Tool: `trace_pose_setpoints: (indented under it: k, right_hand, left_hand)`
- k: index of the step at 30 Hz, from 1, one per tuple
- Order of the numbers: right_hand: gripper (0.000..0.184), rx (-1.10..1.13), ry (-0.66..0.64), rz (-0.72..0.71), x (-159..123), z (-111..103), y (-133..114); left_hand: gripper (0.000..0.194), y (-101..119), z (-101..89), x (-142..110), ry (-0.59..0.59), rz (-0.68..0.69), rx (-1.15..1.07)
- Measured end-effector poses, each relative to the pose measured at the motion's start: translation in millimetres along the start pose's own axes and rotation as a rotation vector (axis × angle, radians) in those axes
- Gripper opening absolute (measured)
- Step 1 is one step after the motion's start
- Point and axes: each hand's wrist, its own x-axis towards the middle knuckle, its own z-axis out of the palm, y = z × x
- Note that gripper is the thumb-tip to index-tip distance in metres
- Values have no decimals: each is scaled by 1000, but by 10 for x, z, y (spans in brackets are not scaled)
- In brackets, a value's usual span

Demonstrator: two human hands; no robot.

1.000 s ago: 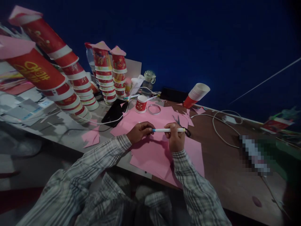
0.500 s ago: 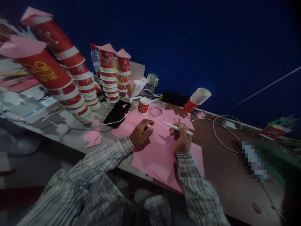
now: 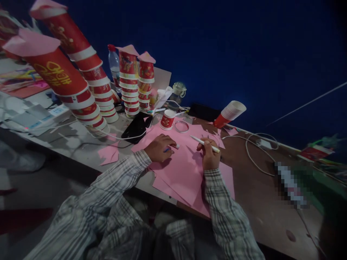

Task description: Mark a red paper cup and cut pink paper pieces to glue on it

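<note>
My right hand [image 3: 210, 155] is closed round a white pen [image 3: 200, 142], held like a writing tool with its tip pointing left, above pink paper sheets [image 3: 181, 173]. My left hand [image 3: 159, 148] is curled over the left part of the sheets. A small blue-and-white thing shows between its thumb and fingers; its kind is unclear. Beyond the hands, a red-and-white paper cup [image 3: 167, 120] stands upside down. Beside the cup, a thin ring [image 3: 181, 126] lies on the paper. Scissors, partly hidden, appear to lie behind my right hand.
Tall towers of stacked red paper cups [image 3: 128, 83] with pink paper roofs stand at the left. A black phone [image 3: 137, 127] and cables lie nearby. At the back are a tilted stack of cups [image 3: 230, 113] and a glass jar [image 3: 177, 94]. Pink scraps [image 3: 110, 153] lie about.
My left hand has shifted slightly left, and the small blue-and-white thing in its fingers now shows. My right hand still holds the pen, its pose little changed. The view has tilted slightly.
</note>
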Motion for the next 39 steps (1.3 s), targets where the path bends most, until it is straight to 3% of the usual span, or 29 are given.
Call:
trace_pose_setpoints:
  k: [4, 7, 10, 13, 17, 22, 28, 39]
  right_hand:
    - [32, -57, 3, -32, 18, -29, -50]
    - [32, -64, -7, -44, 12, -22, -84]
    - [30, -52, -39, -52, 0, -11, -99]
    - [28, 11, -71, -56, -7, -12, -93]
    - [26, 179, -111, 0, -22, 9, -97]
    - [25, 258, -208, 112, -98, 89, -167]
    - [23, 212, -278, 133, -163, 121, -181]
    - [23, 205, -277, 142, -166, 138, -133]
  left_hand:
    - [32, -47, -131, -43, -281, -1, 135]
    - [30, -103, -101, -54, -355, -62, 167]
    - [25, -120, -48, -53, -305, -104, 129]
    - [19, -102, -19, -43, -183, -170, 35]
    - [18, -85, -4, 1, 16, -311, -323]
    - [11, -130, 14, 77, 117, -424, -700]
    - [16, -163, 40, 99, 117, -470, -871]
    - [19, -129, 58, 86, 85, -405, -869]
